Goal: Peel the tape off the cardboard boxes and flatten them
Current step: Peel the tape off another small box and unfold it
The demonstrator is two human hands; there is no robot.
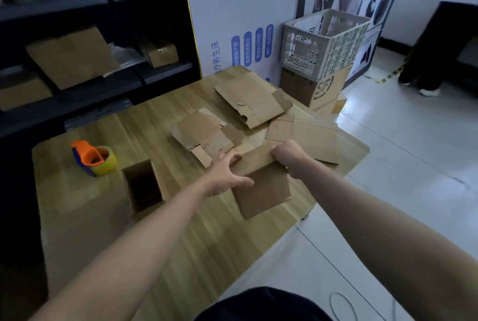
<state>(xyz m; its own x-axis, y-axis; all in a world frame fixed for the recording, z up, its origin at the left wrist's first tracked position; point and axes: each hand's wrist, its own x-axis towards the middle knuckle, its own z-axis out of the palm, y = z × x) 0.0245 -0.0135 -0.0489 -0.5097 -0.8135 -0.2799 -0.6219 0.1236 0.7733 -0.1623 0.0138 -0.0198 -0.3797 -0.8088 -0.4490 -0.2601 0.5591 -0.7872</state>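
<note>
A small brown cardboard box (261,188) lies on the wooden table (196,243), between both hands. My left hand (227,173) grips its left edge, thumb on the face. My right hand (289,152) holds its far upper flap, fingers curled over the edge. Beyond it lie several flattened boxes: one at the middle (204,134), a larger one farther back (251,103), another to the right (310,139). An open upright box (142,188) stands to the left of my left arm. No tape is visible on the held box.
An orange tape dispenser with a yellowish roll (95,159) sits on the table's left side. A grey plastic crate (326,43) rests on cardboard boxes beyond the table. Dark shelves (77,62) with boxes line the left. A person's legs (424,72) stand at far right.
</note>
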